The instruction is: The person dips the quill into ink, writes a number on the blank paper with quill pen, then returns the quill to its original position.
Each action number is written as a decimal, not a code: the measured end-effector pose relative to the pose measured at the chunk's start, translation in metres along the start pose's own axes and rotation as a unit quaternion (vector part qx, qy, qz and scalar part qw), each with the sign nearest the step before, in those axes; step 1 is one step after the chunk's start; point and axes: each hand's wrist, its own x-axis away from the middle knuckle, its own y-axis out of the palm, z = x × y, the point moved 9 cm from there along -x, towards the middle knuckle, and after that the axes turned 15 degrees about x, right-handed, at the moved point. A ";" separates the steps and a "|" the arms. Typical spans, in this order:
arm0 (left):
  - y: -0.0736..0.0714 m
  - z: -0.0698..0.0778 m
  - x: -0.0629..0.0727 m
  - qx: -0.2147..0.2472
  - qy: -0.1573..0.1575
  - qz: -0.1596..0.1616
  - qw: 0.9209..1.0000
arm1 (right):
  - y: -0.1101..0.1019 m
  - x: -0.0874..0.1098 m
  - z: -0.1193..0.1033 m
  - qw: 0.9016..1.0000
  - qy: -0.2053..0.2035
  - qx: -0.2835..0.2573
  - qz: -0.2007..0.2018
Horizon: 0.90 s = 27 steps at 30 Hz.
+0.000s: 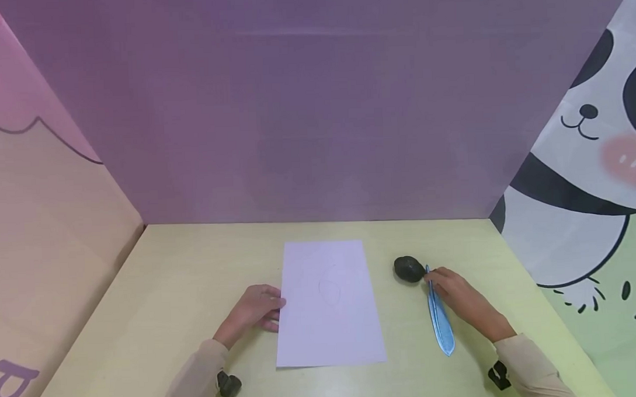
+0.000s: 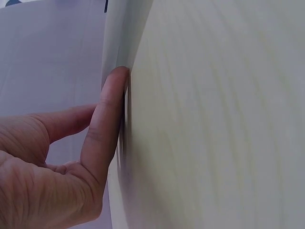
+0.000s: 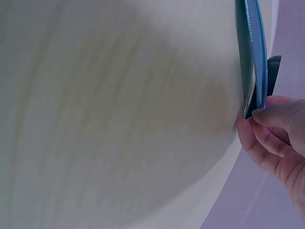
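Note:
A white sheet of paper (image 1: 330, 332) with a faint pencil-like outline lies on the table. At its left edge is my left hand (image 1: 256, 307), fingers extended; a fingertip (image 2: 121, 74) touches the sheet's edge in the left wrist view. My right hand (image 1: 460, 296) pinches the narrow upper end of a shiny blue strip (image 1: 441, 328), which tapers to a point at the near end like a necktie. The right wrist view shows thumb and fingers on the strip (image 3: 259, 52). A dark, avocado-like oval (image 1: 409, 269) sits just left of the right fingertips, partly hidden behind the strip in that view.
The pale wooden table (image 1: 194, 255) meets a purple panel (image 1: 316, 134) at the back. A side panel with a panda picture (image 1: 590, 154) stands on the right, a pink and beige one (image 1: 45, 231) on the left. Black wrist devices sit at both cuffs.

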 end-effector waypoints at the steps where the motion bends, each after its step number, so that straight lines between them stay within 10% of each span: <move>1: 0.000 0.001 0.000 0.000 0.001 -0.001 1.000 | 0.000 0.000 0.001 1.000 0.001 -0.003 0.001; 27: -0.007 -0.003 0.004 0.017 0.010 -0.028 0.999 | -0.008 0.001 -0.004 0.999 -0.013 -0.020 0.045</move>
